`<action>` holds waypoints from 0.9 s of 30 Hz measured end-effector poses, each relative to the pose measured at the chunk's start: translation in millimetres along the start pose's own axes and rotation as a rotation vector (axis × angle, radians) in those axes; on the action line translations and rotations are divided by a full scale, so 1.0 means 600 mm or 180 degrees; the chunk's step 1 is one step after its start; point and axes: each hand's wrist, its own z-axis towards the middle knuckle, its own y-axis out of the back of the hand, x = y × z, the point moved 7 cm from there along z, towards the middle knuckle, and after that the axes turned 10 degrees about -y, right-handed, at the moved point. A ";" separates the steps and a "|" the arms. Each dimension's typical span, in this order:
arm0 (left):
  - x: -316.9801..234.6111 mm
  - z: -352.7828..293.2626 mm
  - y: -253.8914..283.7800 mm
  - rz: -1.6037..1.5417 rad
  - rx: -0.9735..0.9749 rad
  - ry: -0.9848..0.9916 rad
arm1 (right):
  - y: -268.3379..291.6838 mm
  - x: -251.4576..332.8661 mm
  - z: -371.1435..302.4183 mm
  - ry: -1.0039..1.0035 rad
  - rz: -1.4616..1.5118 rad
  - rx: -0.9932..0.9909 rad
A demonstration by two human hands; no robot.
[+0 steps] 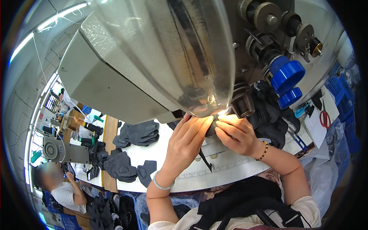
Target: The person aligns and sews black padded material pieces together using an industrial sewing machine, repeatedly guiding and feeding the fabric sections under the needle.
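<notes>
Under the sewing machine head (115,80), both my hands meet close to the lit needle area. My left hand (187,140) has its fingers pressed together on a dark grey fabric piece (210,132). From the other side, my right hand (238,135) pinches the same piece with bent fingers. The fingertips and the piece's far edge are partly hidden by the clear plastic guard (199,57) and the glare. A narrow dark strip (206,160) hangs toward me between my wrists, over the white machine table (191,179).
Dark cut pieces (138,134) lie in piles left of my hands, and more pieces (270,119) crowd the right. Blue thread snips (299,142) and red-handled scissors (325,118) lie at the right. Blue knobs (287,78) jut from the machine. A co-worker (67,188) sits at the left.
</notes>
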 end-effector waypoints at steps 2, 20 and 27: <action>-0.001 0.000 0.002 0.0014 0.0004 0.0019 | 0.001 0.001 0.001 -0.0012 0.0013 -0.0032; -0.003 -0.001 0.000 0.0197 0.0228 -0.0106 | 0.002 0.000 0.010 -0.0075 0.0081 -0.0019; 0.033 -0.013 -0.003 -0.0078 0.0200 0.0058 | -0.012 -0.003 0.012 -0.0185 0.0174 0.0063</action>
